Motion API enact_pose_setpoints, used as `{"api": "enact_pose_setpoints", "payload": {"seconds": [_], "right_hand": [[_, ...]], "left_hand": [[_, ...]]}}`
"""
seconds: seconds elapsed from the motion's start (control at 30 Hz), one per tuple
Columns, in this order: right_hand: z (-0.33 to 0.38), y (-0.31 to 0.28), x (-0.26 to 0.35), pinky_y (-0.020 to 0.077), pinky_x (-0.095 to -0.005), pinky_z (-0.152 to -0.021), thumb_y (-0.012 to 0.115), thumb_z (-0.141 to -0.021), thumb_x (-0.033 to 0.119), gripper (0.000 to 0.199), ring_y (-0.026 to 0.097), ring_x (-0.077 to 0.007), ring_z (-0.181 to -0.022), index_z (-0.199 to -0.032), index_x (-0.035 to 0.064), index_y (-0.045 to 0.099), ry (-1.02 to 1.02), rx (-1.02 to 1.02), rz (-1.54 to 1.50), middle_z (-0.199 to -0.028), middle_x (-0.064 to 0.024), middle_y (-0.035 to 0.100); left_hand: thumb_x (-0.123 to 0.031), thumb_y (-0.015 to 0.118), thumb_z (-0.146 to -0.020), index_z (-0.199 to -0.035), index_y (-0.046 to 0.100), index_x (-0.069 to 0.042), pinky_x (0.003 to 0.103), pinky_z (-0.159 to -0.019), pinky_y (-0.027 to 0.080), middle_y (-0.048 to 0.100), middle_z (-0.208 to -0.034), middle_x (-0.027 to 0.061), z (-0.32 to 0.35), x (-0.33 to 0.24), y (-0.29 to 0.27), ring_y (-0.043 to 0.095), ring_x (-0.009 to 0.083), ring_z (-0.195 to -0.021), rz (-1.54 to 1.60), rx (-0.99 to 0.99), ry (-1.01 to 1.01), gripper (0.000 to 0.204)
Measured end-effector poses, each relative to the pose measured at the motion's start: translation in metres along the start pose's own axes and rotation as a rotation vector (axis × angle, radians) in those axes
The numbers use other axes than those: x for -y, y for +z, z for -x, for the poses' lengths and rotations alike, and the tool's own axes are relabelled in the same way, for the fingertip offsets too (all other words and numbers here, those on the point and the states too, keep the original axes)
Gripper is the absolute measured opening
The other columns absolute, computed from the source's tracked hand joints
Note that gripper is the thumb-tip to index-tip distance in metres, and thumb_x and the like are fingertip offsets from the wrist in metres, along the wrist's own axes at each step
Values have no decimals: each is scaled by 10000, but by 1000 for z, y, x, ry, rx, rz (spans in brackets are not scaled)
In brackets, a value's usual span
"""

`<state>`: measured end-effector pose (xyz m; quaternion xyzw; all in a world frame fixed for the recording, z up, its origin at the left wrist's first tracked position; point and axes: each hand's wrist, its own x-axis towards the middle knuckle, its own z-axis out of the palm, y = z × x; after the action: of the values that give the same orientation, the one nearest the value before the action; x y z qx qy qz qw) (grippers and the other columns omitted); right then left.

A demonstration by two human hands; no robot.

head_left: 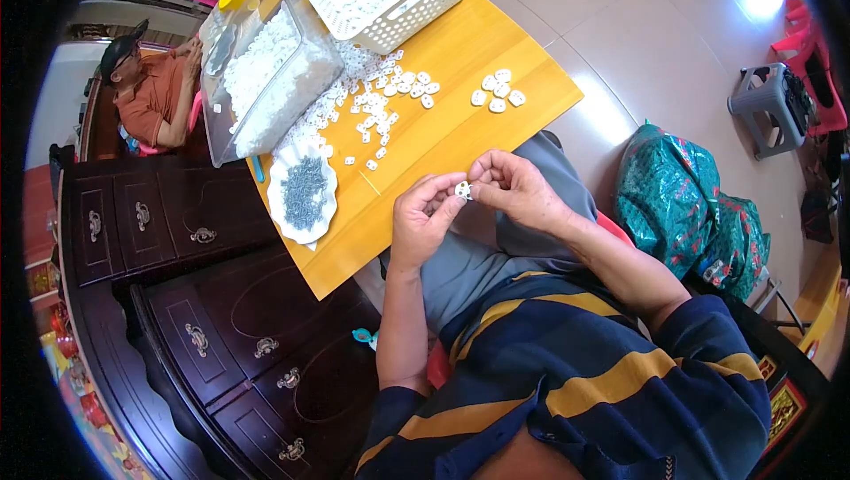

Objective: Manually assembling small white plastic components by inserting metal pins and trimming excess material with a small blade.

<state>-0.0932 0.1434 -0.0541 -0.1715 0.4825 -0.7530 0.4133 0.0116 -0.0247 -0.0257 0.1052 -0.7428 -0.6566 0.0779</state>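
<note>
Just off the near edge of the wooden table (425, 157), my two hands meet at a small white plastic piece (462, 189) with dark spots on it. The fingertips of my left hand (423, 214) pinch it from one side, and those of my right hand (521, 192) close on its other side. To the left, a white scalloped dish (328, 212) holds a heap of small grey metal parts (304, 192), perhaps screws. Loose small white pieces (376, 117) lie scattered farther back. Several rounded white pieces (500, 90) form a separate group at the right.
A clear bin (319, 59) full of white pieces leans tilted at the table's left; behind stands a white perforated basket (416, 19). Dark drawers (221, 303) flank the left. Green bags (668, 183) and a grey stool (768, 108) stand right. Another person (155, 95) sits far left.
</note>
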Motion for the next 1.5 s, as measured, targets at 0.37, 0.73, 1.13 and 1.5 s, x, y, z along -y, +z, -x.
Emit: {"api": "enact_pose_setpoints", "payload": {"seconds": [0.37, 0.73, 1.13, 1.5], "right_hand": [[-2, -8, -1, 455, -194, -571, 713, -967, 194, 142, 583, -46, -671, -992, 56, 689, 298, -7, -44, -802, 23, 659], [-3, -10, -8, 492, -207, -694, 678, -992, 235, 170, 618, -50, -762, -1017, 69, 706, 258, 7, -165, -903, 9, 716], [-1, -9, -4, 532, -190, -680, 646, -1013, 255, 205, 665, -57, -751, -1012, 68, 731, 311, -6, -255, -893, -2, 739], [3, 1, -3, 475, -210, -639, 673, -982, 216, 197, 616, -77, -708, -966, 26, 726, 204, -78, -209, -818, -24, 703]], "left_hand": [[22, 705, -885, -1151, 714, 14, 203, -673, 481, 635, -924, 23, -5, -9, -1, 598, 67, -753, -139, 76, 21, 266], [-85, 824, -737, -1082, 704, -48, 382, -738, 559, 681, -996, 102, -9, -27, 28, 688, 286, -858, -746, -124, 252, 368], [-67, 812, -747, -1047, 714, -37, 367, -737, 562, 705, -958, 111, -9, -27, 24, 696, 295, -855, -686, -104, 265, 318], [-5, 778, -764, -1029, 719, -12, 333, -684, 559, 709, -910, 123, -13, -28, 20, 696, 254, -739, -581, -53, 226, 271]]}}
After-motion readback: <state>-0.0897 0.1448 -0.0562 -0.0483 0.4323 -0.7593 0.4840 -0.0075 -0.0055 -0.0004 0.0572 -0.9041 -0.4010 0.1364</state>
